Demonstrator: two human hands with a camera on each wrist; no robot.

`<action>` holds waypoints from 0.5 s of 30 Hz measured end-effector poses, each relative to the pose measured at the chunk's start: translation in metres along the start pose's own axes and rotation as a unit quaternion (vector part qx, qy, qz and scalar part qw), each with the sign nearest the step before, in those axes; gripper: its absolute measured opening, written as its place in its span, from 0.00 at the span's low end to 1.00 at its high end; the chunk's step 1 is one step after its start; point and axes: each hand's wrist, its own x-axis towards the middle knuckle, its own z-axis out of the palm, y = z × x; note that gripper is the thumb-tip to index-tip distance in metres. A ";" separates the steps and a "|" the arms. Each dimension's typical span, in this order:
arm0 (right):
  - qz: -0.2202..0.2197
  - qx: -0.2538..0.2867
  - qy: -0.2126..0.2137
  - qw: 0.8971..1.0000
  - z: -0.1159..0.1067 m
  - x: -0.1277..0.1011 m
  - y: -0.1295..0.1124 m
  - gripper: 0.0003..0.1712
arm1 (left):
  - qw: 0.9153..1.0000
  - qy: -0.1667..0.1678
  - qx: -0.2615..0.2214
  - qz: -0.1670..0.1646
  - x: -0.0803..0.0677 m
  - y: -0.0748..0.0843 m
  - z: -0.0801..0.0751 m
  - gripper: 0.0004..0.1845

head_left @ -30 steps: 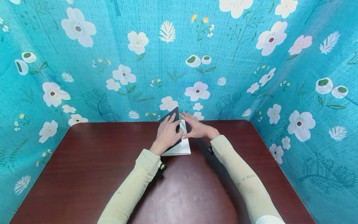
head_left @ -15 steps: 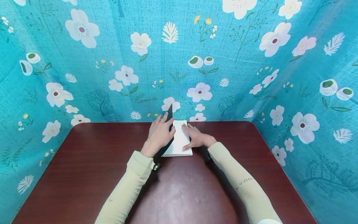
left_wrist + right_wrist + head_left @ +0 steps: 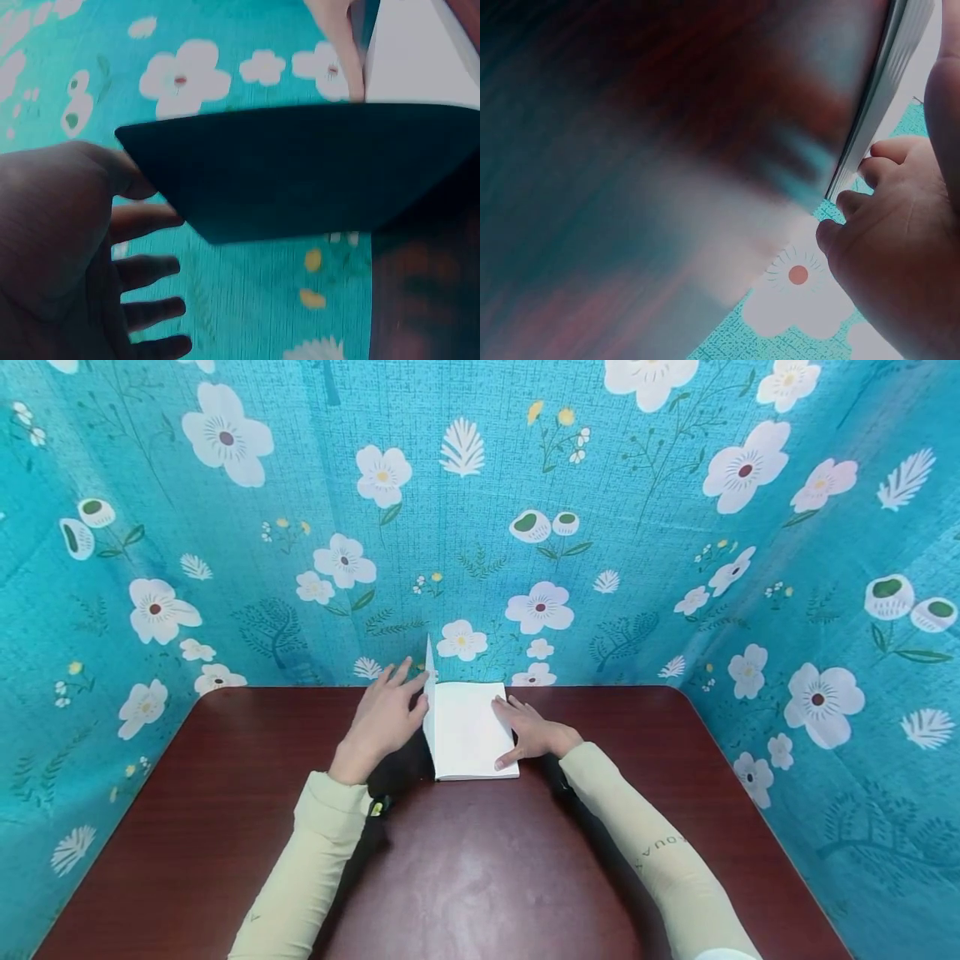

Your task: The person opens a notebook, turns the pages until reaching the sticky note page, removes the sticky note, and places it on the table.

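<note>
A notebook with a dark cover and blank white pages (image 3: 471, 731) lies at the far edge of the table. Its front cover stands nearly upright at the left side, dark outside (image 3: 300, 176) and pale inside. My left hand (image 3: 382, 718) is at the cover's free edge; thumb and index fingertip touch it, the other fingers spread apart. My right hand (image 3: 530, 731) rests on the right edge of the pages, thumb toward the near corner. In the right wrist view the right fingers (image 3: 881, 169) lie along the page edges; some fingertips are hidden.
The dark red-brown table (image 3: 480, 868) has a glossy top. A teal curtain (image 3: 480, 527) with white flowers hangs right behind its back edge and along the sides. Dark wrist devices show under both sleeves.
The cover has swung left from over the pages to nearly upright, with my left hand moving left along with it. My right hand has moved down onto the right page edge.
</note>
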 end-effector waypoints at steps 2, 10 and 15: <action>0.001 -0.002 -0.001 1.000 0.000 0.000 0.000 0.74 | 1.000 -0.005 -0.004 -0.001 -0.004 -0.009 -0.005 0.25; -0.001 0.002 0.007 1.000 0.003 0.000 0.002 0.74 | 0.996 -0.053 0.050 -0.048 -0.019 -0.038 -0.019 0.25; 0.001 0.003 0.002 1.000 0.003 0.000 0.000 0.74 | 0.982 -0.149 0.084 -0.074 -0.023 -0.055 -0.007 0.26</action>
